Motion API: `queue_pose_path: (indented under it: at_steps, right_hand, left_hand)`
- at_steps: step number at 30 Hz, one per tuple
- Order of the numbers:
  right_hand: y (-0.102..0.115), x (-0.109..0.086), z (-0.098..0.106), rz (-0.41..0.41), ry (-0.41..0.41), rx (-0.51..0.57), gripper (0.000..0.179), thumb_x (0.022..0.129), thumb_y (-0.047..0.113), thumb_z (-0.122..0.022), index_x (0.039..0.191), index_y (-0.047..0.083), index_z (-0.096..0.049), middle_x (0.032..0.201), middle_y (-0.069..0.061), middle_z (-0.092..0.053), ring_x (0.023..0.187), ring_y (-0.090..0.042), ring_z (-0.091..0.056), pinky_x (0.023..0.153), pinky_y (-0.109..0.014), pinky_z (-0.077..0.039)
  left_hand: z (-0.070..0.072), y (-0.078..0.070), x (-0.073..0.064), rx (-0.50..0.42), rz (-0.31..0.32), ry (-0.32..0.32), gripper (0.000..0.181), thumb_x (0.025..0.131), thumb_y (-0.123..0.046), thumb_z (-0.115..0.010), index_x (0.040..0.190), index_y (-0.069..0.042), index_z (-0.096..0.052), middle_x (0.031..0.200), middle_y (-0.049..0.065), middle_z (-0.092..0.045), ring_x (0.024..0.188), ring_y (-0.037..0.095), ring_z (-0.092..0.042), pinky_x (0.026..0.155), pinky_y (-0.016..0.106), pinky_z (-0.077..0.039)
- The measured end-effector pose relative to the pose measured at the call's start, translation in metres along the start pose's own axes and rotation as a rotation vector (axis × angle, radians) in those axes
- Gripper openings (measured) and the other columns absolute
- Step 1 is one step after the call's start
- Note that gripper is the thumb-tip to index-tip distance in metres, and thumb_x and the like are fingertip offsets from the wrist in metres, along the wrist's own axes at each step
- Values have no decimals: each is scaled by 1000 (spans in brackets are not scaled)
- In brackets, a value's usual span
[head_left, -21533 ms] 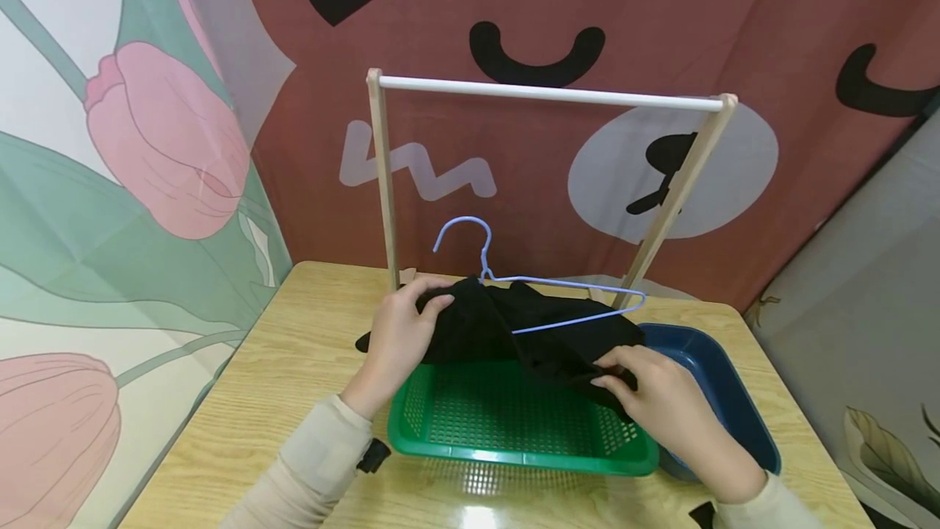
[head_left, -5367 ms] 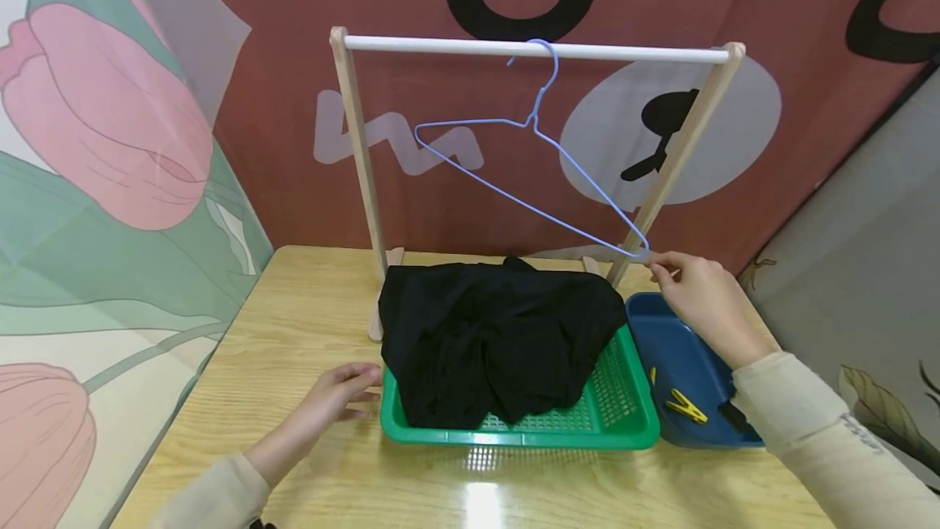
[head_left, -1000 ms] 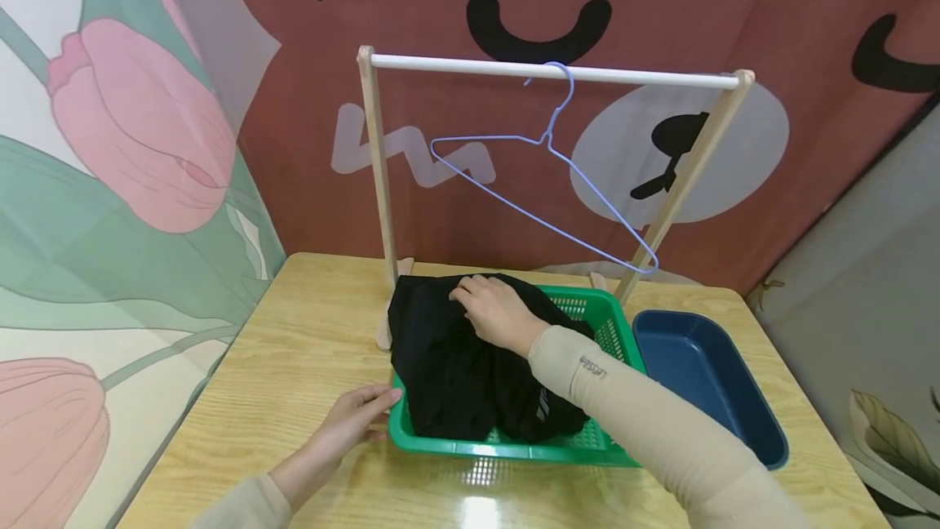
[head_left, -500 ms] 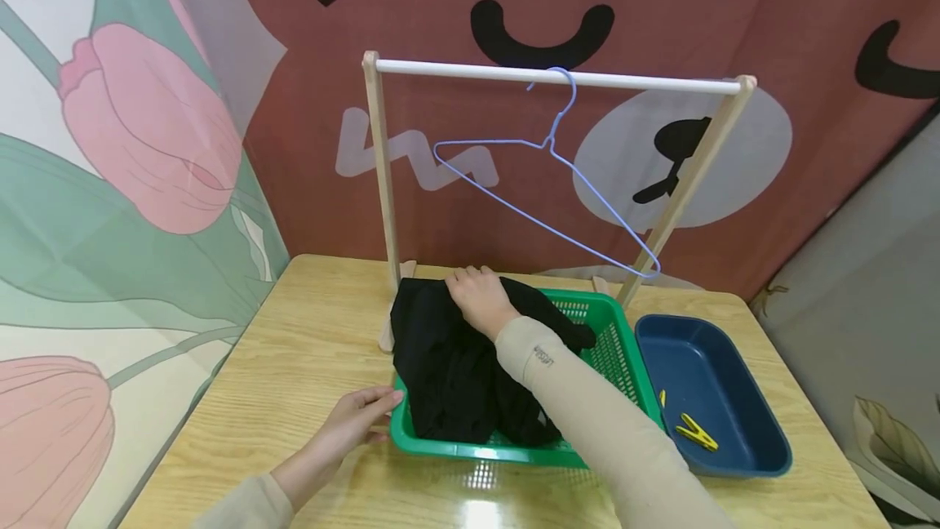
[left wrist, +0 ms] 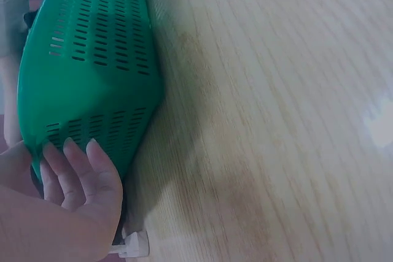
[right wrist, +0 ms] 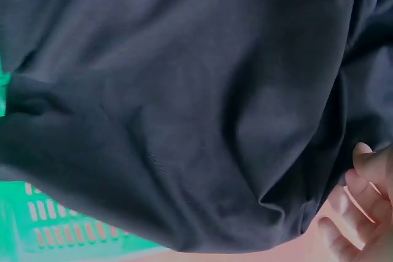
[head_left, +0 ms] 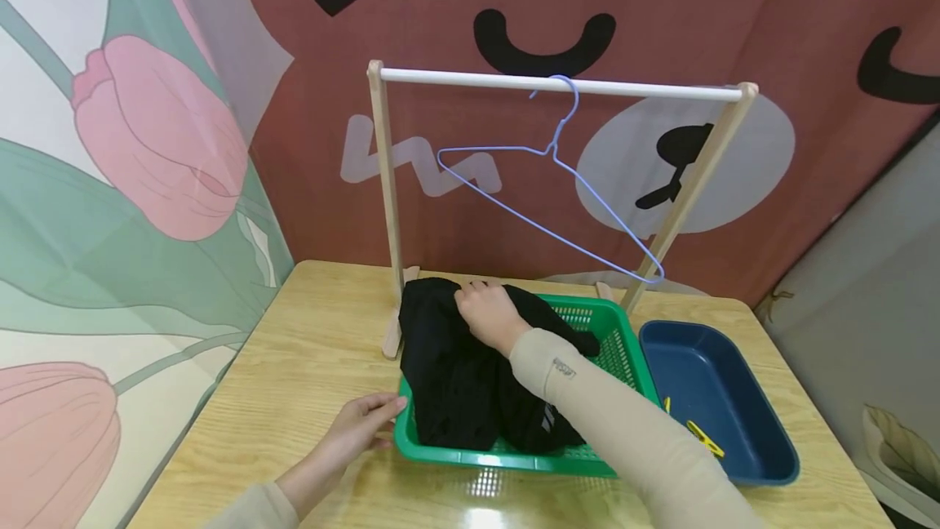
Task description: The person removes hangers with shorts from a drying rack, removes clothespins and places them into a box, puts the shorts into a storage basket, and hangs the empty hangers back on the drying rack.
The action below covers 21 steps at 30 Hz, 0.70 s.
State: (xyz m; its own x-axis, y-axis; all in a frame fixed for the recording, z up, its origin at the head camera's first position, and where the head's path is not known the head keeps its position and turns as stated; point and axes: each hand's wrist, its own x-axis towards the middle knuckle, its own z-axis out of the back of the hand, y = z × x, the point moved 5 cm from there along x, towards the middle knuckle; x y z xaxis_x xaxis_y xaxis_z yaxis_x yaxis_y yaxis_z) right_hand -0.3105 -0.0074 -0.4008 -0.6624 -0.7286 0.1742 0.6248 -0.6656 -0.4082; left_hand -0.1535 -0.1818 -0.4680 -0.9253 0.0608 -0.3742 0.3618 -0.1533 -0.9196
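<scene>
A black garment (head_left: 451, 374) with a small pale mark lies bunched in the green basket (head_left: 507, 459), filling its left and middle. My right hand (head_left: 489, 313) pinches the cloth near the far edge; the right wrist view shows thumb (right wrist: 376, 167) and fingers at the fold. At the basket's left rim, my left hand (head_left: 358, 429) holds on with the thumb at the top and curled fingertips (left wrist: 92, 151) against the slotted outer wall. Behind, a bare blue hanger (head_left: 547, 231) hangs tilted from the white rod (head_left: 470, 80), its right end lower.
Wooden posts (head_left: 387, 186) carry the rod at the table's back. Right of the basket stands a dark blue tray (head_left: 756, 398) with yellow clothespins (head_left: 705, 439) in it, partly hidden by my right sleeve (head_left: 624, 423). The wooden table (head_left: 294, 349) meets printed cloth walls.
The hanger, first lying on the garment, later hung from the rod with my right hand at its end. That hand has since moved onto the garment, which is now bunched further left.
</scene>
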Motion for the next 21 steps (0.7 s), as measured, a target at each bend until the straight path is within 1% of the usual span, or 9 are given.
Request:
queue_pose_path:
  at_steps: [3, 4, 12, 16, 21]
  right_hand:
    - [1, -20, 5, 44, 2, 26, 23, 83, 21, -81, 100, 12, -69, 94, -2, -67, 87, -19, -62, 76, -34, -53]
    - [1, -27, 7, 54, 0, 37, 23, 83, 21, -82, 100, 12, -69, 94, -2, -67, 87, -19, -62, 75, -34, -52]
    - [1, -82, 23, 114, -22, 107, 17, 80, 13, -81, 86, 14, -65, 80, 0, -63, 73, -17, -58, 59, -28, -46]
    - [-1, -103, 29, 124, -45, 163, 22, 78, 9, -82, 79, 16, -61, 74, 2, -59, 68, -15, -55, 56, -26, -43]
    - [-1, -124, 40, 125, -82, 269, 25, 77, 5, -82, 76, 16, -60, 73, 4, -59, 66, -12, -53, 56, -24, -44]
  left_hand:
    - [-1, 0, -1, 6, -5, -19, 55, 97, -40, -64, 126, 6, -61, 98, 3, -68, 87, 17, -64, 74, 34, -56]
    - [-1, 0, -2, 5, -6, -25, 55, 97, -40, -65, 126, 6, -61, 98, 3, -68, 86, 17, -64, 74, 33, -56]
    - [-2, 0, -2, 0, -8, -32, 53, 97, -38, -65, 125, 6, -62, 99, 3, -68, 87, 17, -64, 74, 34, -56]
    - [-1, 0, 0, 6, -1, -34, 53, 97, -39, -64, 126, 6, -61, 103, 4, -68, 87, 17, -64, 76, 38, -56]
    - [-1, 0, 0, 11, 2, -43, 53, 97, -39, -64, 126, 6, -61, 105, 4, -68, 88, 17, -64, 78, 40, -56]
